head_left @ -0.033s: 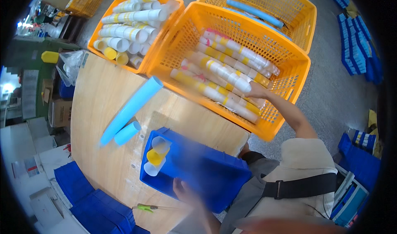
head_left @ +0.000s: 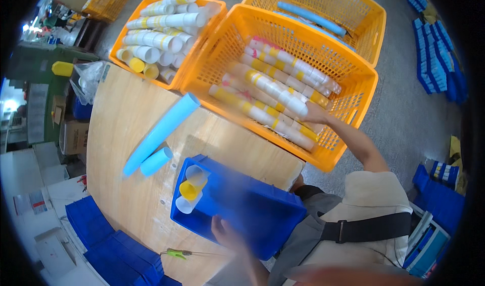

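Observation:
My right hand (head_left: 317,113) reaches into an orange plastic crate (head_left: 348,134), its fingers closed round the near end of a white tube with yellow bands (head_left: 275,91). Similar white and yellow tubes (head_left: 265,117) lie side by side beneath and around it. My left hand (head_left: 226,234), partly blurred, is at the near edge of a blue plastic bin (head_left: 242,195), with its fingers bent over the rim. Three short tube pieces, one a yellow tube (head_left: 190,190) between two whitish ones, lie against the bin's left end.
A long light-blue tube (head_left: 162,134) and a short blue tube (head_left: 156,161) lie on the wooden table (head_left: 116,119). A second orange crate (head_left: 174,85) holds stacked white tubes; another crate (head_left: 371,28) stands behind. Stacked blue bins (head_left: 121,255) and a green-handled tool (head_left: 177,253) are nearby.

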The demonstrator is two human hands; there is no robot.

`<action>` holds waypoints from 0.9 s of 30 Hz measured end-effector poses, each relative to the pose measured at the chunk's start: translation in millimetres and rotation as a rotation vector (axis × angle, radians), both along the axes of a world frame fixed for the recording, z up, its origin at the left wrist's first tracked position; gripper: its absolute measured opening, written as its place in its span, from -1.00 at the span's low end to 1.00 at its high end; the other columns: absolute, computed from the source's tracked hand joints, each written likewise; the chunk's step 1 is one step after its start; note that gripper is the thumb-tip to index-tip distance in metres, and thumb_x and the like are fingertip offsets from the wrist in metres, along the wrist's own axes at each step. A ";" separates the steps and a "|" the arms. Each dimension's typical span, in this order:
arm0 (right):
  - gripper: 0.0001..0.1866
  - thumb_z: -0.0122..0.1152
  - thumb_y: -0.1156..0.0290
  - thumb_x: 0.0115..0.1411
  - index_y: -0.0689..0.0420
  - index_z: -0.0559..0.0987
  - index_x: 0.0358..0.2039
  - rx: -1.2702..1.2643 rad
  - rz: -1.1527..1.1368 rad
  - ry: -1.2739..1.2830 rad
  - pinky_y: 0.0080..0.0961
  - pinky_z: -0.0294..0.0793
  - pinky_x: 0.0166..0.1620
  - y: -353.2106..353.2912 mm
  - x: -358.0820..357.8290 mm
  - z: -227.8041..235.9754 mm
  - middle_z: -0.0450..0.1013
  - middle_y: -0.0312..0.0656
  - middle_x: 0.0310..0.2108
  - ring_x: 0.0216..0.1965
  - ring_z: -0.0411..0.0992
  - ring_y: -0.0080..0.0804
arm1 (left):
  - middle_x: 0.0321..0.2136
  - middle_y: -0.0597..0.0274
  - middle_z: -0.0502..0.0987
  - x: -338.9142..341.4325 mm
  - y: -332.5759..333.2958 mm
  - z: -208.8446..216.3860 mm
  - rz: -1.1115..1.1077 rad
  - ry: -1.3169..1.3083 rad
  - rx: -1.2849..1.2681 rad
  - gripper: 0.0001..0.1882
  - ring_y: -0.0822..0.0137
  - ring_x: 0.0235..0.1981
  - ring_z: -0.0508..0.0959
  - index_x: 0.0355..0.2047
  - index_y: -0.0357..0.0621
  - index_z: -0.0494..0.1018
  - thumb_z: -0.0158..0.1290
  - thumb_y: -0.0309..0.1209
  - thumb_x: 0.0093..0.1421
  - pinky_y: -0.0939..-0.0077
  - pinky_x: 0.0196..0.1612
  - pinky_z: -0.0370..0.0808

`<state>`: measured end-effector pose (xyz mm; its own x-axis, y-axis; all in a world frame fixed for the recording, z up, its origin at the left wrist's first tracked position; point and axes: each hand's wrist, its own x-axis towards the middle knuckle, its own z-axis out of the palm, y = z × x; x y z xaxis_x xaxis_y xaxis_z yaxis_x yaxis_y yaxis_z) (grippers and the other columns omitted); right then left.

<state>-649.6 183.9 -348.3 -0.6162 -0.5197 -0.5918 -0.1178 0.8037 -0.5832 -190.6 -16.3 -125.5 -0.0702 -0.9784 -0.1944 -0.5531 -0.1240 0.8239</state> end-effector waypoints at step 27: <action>-0.38 0.53 0.44 -0.23 0.09 0.52 -0.08 -1.129 0.297 0.240 -0.17 0.38 0.05 -89.4 359.3 270.9 0.50 -0.04 -0.11 -0.01 0.43 0.00 | 0.02 -0.13 0.51 59.9 23.5 144.3 -0.236 1.374 0.197 -0.32 -0.07 0.06 0.51 0.24 -0.24 0.25 -0.27 0.11 0.42 0.01 0.22 0.38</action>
<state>-290.4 94.5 -77.4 -0.4166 -0.8135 0.4057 -0.4155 -0.2266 -0.8809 -130.7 7.1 18.8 -0.4693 -0.8825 0.0315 0.6435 -0.3173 0.6966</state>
